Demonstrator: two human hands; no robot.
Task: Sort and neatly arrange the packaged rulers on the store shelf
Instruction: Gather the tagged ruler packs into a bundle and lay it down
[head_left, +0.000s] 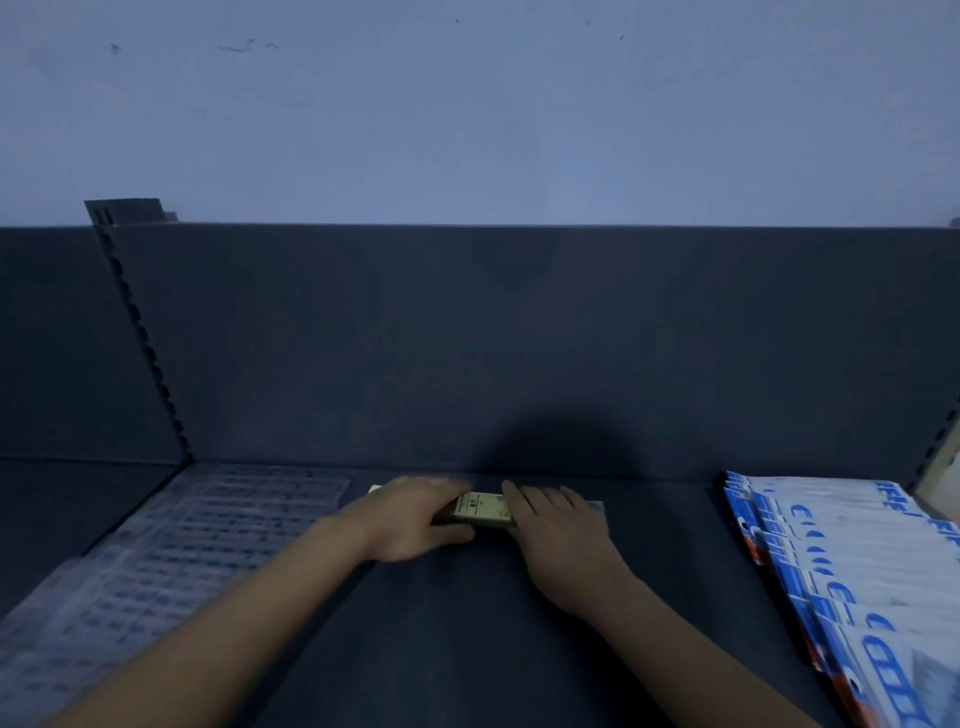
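Squarely at the middle of the dark shelf (467, 649), just in front of its back panel (467, 338), my two hands close in on a small stack of yellow-labelled packaged rulers (483, 508). My left hand (415, 519) grips the stack's left end, fingers curled over the top and thumb along the near edge. My right hand (556, 530) lies flat with straight fingers pressed against the stack's right end, holding nothing. The stack lies crosswise on the shelf, its label facing up between my hands (the print is too blurred to read).

To the left, clear-sleeved rulers (208, 535) lie in overlapping rows running towards the shelf's front edge. To the right, blue-and-white packs (852, 551) fan out in a loose, slanting pile, well apart from the stack.

I judge the step in hand to be squaring this yellow stack into its own central place. The packs' edges seem flush, though the dim light makes that hard to confirm. Next, the move calls for a light, even squeeze from both ends, then a release without nudging the stack askew. The slanting pile on the right looks the likeliest job after that.
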